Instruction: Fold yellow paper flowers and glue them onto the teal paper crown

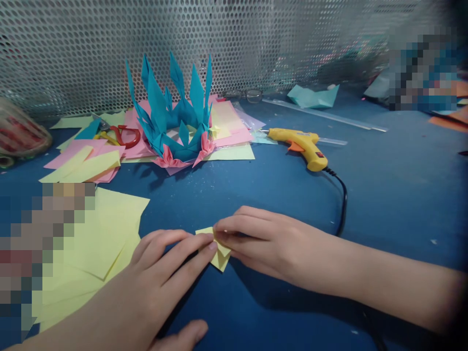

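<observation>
A small folded piece of yellow paper (221, 262) lies on the blue table between my hands. The outstretched fingertips of my left hand (161, 263) press on its left part, with the thumb spread well apart below. From the other side, my right hand (270, 239) pinches the paper's upper right edge between bent fingers, which hide part of the fold. Larger yellow sheets (106, 234) lie beside and partly behind my left hand. Farther back stands a blue folded-paper crown (185, 148) with tall points and pink paper flowers (168, 157) at its base.
A yellow glue gun (302, 146) lies at the back right, its black cord (343, 204) curving toward my right arm. Red-handled scissors (126, 136) rest on coloured papers. Clear glue sticks (329, 116), glasses (244, 95) and a jar (22, 129) are near the perforated metal panel (256, 44).
</observation>
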Demonstrator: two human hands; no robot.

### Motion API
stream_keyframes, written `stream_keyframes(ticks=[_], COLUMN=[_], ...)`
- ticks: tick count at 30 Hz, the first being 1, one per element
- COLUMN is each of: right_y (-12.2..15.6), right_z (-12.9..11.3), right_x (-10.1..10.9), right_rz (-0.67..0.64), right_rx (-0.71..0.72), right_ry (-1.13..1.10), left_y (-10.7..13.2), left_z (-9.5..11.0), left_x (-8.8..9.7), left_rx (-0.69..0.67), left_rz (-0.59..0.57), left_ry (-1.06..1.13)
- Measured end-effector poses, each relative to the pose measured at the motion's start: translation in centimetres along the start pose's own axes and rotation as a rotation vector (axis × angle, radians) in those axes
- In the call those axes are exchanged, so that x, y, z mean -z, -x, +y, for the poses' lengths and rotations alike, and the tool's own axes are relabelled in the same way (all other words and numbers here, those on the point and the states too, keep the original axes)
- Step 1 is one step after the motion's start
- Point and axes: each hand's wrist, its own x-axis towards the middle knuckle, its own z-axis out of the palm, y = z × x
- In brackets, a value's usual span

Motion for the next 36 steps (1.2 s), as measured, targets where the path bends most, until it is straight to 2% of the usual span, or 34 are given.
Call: stream_keyframes(ticks=[4, 12, 16, 25, 36], right_y=[0.0, 0.0, -0.1, -0.5, -0.6], right_z=[0.4, 1.4, 1.4, 1.2, 1.1], right_x=[0.4, 0.2, 0.3, 0.9, 0.9], right_rz=[-0.013, 0.047, 0.038, -0.098, -0.093], right_rx=[-0.143, -0.224, -0.238, -0.279, -0.307], right_ry=[-0.187, -0.381, -0.423, -0.421, -0.484], left_y=[0.0, 0.0, 0.1, 0.2, 0.0], left_z=[0.0, -0.1, -0.1, -0.1, -0.3], left_x=[0.2, 0.5, 0.5, 0.5, 0.6], left_rx=[0.004, 0.001, 0.009, 0.022, 0.017], left_rz=[-0.024, -0.04, -0.047, -0.052, -0.058], left_ry=[0.018, 0.02, 0.037, 0.057, 0.074])
